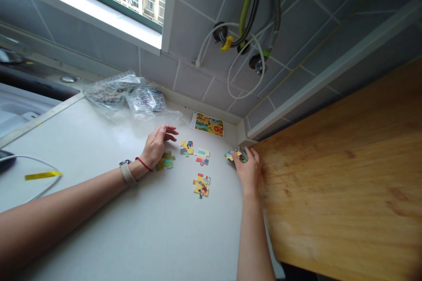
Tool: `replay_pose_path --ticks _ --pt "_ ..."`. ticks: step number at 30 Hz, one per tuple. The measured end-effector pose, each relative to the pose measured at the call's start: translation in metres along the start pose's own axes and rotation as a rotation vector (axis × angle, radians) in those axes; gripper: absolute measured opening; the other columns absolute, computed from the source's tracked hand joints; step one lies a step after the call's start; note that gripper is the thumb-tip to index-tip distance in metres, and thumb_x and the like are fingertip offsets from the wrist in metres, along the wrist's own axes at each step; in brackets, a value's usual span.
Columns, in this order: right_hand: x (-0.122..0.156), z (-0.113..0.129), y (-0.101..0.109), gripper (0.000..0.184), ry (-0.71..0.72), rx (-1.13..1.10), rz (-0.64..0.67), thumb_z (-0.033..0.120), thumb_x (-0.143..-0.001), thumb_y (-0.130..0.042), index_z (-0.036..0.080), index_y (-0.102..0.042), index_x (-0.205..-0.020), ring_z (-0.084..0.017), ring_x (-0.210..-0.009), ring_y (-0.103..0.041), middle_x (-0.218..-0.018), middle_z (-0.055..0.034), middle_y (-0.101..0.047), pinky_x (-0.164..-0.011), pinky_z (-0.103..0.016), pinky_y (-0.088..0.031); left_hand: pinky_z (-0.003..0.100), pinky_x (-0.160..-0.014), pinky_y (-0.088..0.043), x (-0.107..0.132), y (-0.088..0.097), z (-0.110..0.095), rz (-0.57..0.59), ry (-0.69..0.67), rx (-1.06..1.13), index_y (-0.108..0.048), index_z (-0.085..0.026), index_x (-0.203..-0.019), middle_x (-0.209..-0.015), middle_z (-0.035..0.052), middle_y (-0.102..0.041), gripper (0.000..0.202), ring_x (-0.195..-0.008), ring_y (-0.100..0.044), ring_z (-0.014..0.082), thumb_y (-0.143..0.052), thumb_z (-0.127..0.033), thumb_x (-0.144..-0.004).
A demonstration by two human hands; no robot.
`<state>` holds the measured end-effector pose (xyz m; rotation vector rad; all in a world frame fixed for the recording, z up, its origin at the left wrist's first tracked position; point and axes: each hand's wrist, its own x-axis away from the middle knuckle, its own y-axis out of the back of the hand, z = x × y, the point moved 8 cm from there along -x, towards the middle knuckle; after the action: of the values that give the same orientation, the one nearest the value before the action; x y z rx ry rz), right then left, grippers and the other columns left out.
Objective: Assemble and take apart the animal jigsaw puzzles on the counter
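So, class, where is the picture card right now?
In the head view, the picture card lies near the middle on the white counter, by the tiled wall, right of the plastic bags.

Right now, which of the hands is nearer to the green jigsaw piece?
Left. The left hand is right by the green jigsaw piece, though touching is unclear; the right hand is well to its right, holding other jigsaw pieces.

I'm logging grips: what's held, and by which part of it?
The right hand holds puzzle pieces, gripped at their near side; the left hand holds nothing visible.
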<state>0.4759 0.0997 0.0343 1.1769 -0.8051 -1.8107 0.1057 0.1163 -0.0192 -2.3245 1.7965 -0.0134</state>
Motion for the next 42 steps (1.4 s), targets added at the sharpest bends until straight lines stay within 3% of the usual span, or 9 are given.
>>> replay_pose_path --ticks 6,13,17,21,23,27,31,37,42 --pt "0.006 0.006 -0.012 0.053 0.032 0.082 0.082 0.039 -0.086 -0.072 0.017 -0.072 -0.134 -0.036 -0.125 -0.057 -0.143 -0.0188 -0.061 -0.105 -0.045 -0.044 0.037 -0.072 -0.055 0.002 -0.004 -0.003 0.031 -0.014 -0.018 -0.068 -0.014 -0.102 -0.087 0.0089 -0.074 0.051 -0.07 -0.066 0.0207 -0.045 -0.06 -0.097" --pt "0.005 0.002 -0.013 0.038 0.051 0.043 0.07 0.035 -0.086 -0.07 0.02 -0.078 -0.119 -0.037 -0.122 -0.058 -0.142 -0.019 -0.059 -0.104 -0.049 -0.045 0.036 -0.069 -0.055 0.002 -0.009 -0.002 0.07 -0.012 -0.021 -0.069 -0.015 -0.093 -0.082 0.0083 -0.073 0.052 -0.067 -0.065 0.0202 -0.048 -0.063 -0.095" --pt "0.001 0.01 -0.004 0.028 0.098 -0.136 -0.021 0.04 -0.092 -0.062 0.017 -0.078 -0.095 -0.037 -0.126 -0.058 -0.135 -0.0207 -0.064 -0.109 -0.053 -0.044 0.036 -0.069 -0.055 0.002 -0.009 -0.002 0.071 -0.027 -0.036 -0.069 -0.016 -0.092 -0.082 0.0082 -0.073 0.051 -0.068 -0.064 0.0202 -0.047 -0.062 -0.096" --pt "0.002 0.021 0.004 0.034 0.069 -0.5 -0.065 0.049 -0.098 -0.057 0.019 -0.073 -0.1 -0.029 -0.108 -0.068 -0.111 -0.0141 -0.075 -0.099 -0.047 -0.054 0.036 -0.075 -0.054 0.002 -0.006 -0.003 0.038 -0.063 -0.098 -0.07 -0.015 -0.091 -0.09 0.01 -0.075 0.05 -0.074 -0.065 0.0206 -0.043 -0.057 -0.098" --pt "0.006 0.032 -0.004 0.037 0.043 -0.654 0.043 0.052 -0.098 -0.059 0.019 -0.073 -0.108 -0.025 -0.097 -0.071 -0.104 -0.011 -0.076 -0.091 -0.042 -0.057 0.036 -0.077 -0.054 0.001 -0.006 -0.003 0.032 -0.071 -0.114 -0.071 -0.016 -0.091 -0.093 0.0102 -0.076 0.05 -0.076 -0.065 0.0207 -0.042 -0.056 -0.099" --pt "0.029 0.07 -0.039 0.04 0.156 -0.77 0.463 0.05 -0.096 -0.065 0.023 -0.073 -0.124 -0.023 -0.098 -0.072 -0.108 -0.0081 -0.074 -0.087 -0.036 -0.059 0.036 -0.077 -0.054 0.002 -0.007 -0.003 0.051 -0.074 -0.12 -0.07 -0.016 -0.092 -0.092 0.0094 -0.075 0.049 -0.075 -0.065 0.0204 -0.04 -0.054 -0.1" --pt "0.04 0.085 -0.046 0.041 0.211 -0.652 0.446 0.041 -0.094 -0.066 0.024 -0.07 -0.131 -0.023 -0.107 -0.068 -0.119 -0.0098 -0.069 -0.093 -0.037 -0.056 0.036 -0.077 -0.054 0.002 -0.009 -0.004 0.068 -0.086 -0.131 -0.07 -0.016 -0.092 -0.092 0.0087 -0.075 0.048 -0.075 -0.065 0.0201 -0.039 -0.052 -0.101" --pt "0.04 0.086 -0.036 0.029 0.16 -0.53 0.468 0.048 -0.097 -0.062 0.021 -0.073 -0.092 -0.02 -0.082 -0.066 -0.088 -0.0049 -0.071 -0.075 -0.032 -0.051 0.035 -0.079 -0.053 0.004 -0.014 -0.005 0.126 -0.118 -0.225 -0.07 -0.018 -0.09 -0.091 0.0077 -0.075 0.046 -0.082 -0.067 0.0212 -0.04 -0.052 -0.101" --pt "0.056 0.09 -0.041 0.049 0.177 -0.216 0.682 0.058 -0.07 -0.088 0.024 -0.067 -0.098 -0.021 -0.081 -0.065 -0.089 -0.0009 -0.068 -0.073 -0.031 -0.046 0.037 -0.085 -0.053 0.008 -0.022 -0.006 0.196 -0.218 -0.483 -0.072 -0.021 -0.098 -0.101 0.0068 -0.076 0.03 -0.097 -0.069 0.0246 -0.051 -0.042 -0.097"
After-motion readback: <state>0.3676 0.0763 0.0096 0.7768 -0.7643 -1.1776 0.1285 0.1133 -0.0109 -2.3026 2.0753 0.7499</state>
